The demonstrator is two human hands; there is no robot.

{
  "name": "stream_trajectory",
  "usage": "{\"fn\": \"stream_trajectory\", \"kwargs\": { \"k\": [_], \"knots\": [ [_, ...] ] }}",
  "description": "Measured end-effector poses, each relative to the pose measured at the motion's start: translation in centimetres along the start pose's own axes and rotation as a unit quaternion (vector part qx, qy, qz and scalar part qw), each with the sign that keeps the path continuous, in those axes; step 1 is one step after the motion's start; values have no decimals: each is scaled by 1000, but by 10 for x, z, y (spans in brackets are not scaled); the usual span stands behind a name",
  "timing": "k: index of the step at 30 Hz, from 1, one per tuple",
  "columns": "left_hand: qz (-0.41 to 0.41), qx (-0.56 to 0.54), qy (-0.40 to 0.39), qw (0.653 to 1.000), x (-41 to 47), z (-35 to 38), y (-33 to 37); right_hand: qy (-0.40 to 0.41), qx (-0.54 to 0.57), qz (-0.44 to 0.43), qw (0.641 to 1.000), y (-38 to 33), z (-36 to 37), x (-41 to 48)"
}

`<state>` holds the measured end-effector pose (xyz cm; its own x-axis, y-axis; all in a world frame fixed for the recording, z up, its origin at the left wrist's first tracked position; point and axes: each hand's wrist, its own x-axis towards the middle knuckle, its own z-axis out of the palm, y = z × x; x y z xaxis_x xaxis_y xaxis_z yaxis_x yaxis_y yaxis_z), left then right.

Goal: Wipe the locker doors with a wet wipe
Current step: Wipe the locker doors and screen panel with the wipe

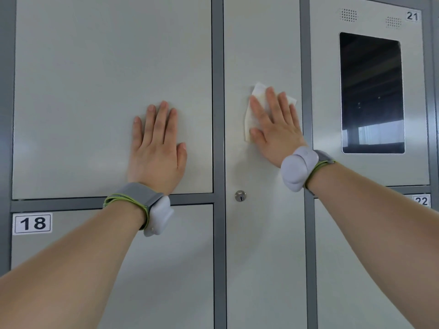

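Two hands lay flat against a wall of pale grey metal lockers that filled the whole view. The left hand [156, 148] was released, its fingers straight and together, palm pressed on the wide upper-left locker door [107, 67] near that door's lower right corner. The right hand [273, 129], fingers straight and slightly spread, pressed a crumpled white wet wipe [258, 92] against the tall narrow middle door [263, 43]; the wipe showed above the fingertips and along the thumb side. Below that hand, near the door's left edge, sat a small round silver keyhole lock [240, 195].

Darker grey frame strips [218, 91] separated the doors. At lower left a door carried a white label reading 18 [32, 223]. To the right, the door labelled 21 [412, 15] had two patches of small vent holes [348, 14] and a dark glass window [371, 91] with rounded corners, which reflected dim beams and bright panes. Under it a label read 22 [421, 201]. Each wrist wore a grey band with a pale rounded device and a green cord, on the left [152, 205] and on the right [299, 167].
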<state>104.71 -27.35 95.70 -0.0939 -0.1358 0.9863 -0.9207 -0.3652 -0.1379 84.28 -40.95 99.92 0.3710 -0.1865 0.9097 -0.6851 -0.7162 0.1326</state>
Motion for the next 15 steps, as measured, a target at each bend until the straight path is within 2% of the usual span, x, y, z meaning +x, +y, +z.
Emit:
{"fn": "stream_trajectory", "kwargs": {
  "k": [2,8,10,15],
  "knots": [
    [-2,2,4,1000,-1,0,1,-3,1,6,1000,-6,-2,-2],
    [-15,13,-17,1000,-3,-1,3,-26,-20,-110,993,-7,15,-44],
    [-13,13,-16,1000,-3,0,3,-25,-28,-92,995,0,12,-40],
    [-10,20,-9,1000,-5,2,2,-9,8,39,999,4,-2,-9]
  ]
}}
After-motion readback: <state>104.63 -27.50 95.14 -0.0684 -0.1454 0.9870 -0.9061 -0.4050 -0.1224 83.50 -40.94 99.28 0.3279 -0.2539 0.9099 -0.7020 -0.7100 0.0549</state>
